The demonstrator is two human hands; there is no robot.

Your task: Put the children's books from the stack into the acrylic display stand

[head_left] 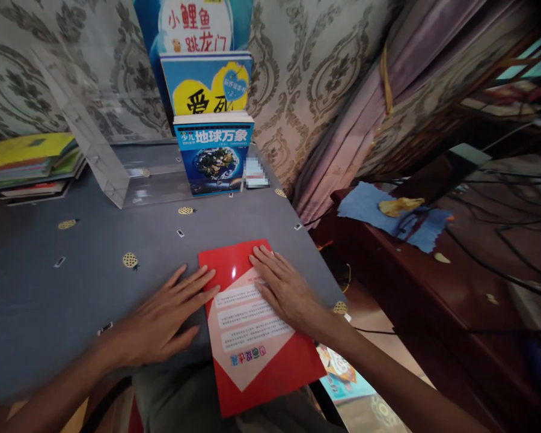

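Note:
A red book (284, 367) with a pale diamond-shaped text panel lies closed at the table's near edge, its lower part jutting out over my lap. Its print appears upside down to me. My right hand (286, 291) rests flat on the upper right of the cover, fingers stretched out. At the book's left edge, my left hand (171, 319) is spread open, fingertips touching the cover while the palm is over the table. Neither hand grips anything.
A clear acrylic rack (112, 180) holds several upright books, with a blue earth book (216, 159) in front. Stacked books (31, 162) sit at the far left. To the right, a dark red wooden surface (397, 282) carries a blue cloth (365, 207) and cables. Another book (347, 376) lies below.

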